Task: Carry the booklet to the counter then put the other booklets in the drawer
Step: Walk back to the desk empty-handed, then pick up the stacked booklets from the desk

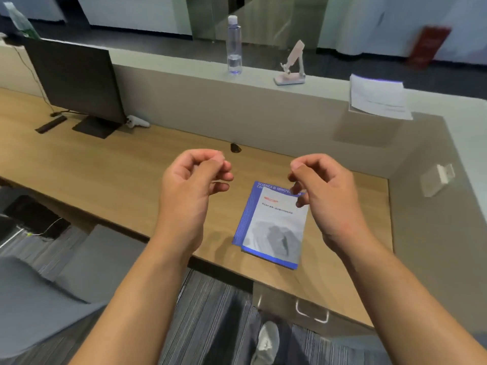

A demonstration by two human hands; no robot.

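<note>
A small stack of blue-and-white booklets (272, 227) lies on the wooden desk (131, 169) near its front edge. One more booklet (378, 97) rests on the raised grey counter (184, 75) at the far right, hanging partly over its edge. My left hand (192, 183) hovers above the desk to the left of the stack, fingers curled and holding nothing. My right hand (321, 188) hovers over the stack's top right corner, fingers curled loosely, nothing in it. A drawer with a metal handle (312, 313) sits under the desk front, below the stack.
A dark monitor (76, 83) stands at the desk's left, with a black remote (51, 124) and a white controller (138, 121) beside it. A clear bottle (234, 46) and a pink phone stand (291, 65) are on the counter. A grey chair (52, 285) is at the lower left.
</note>
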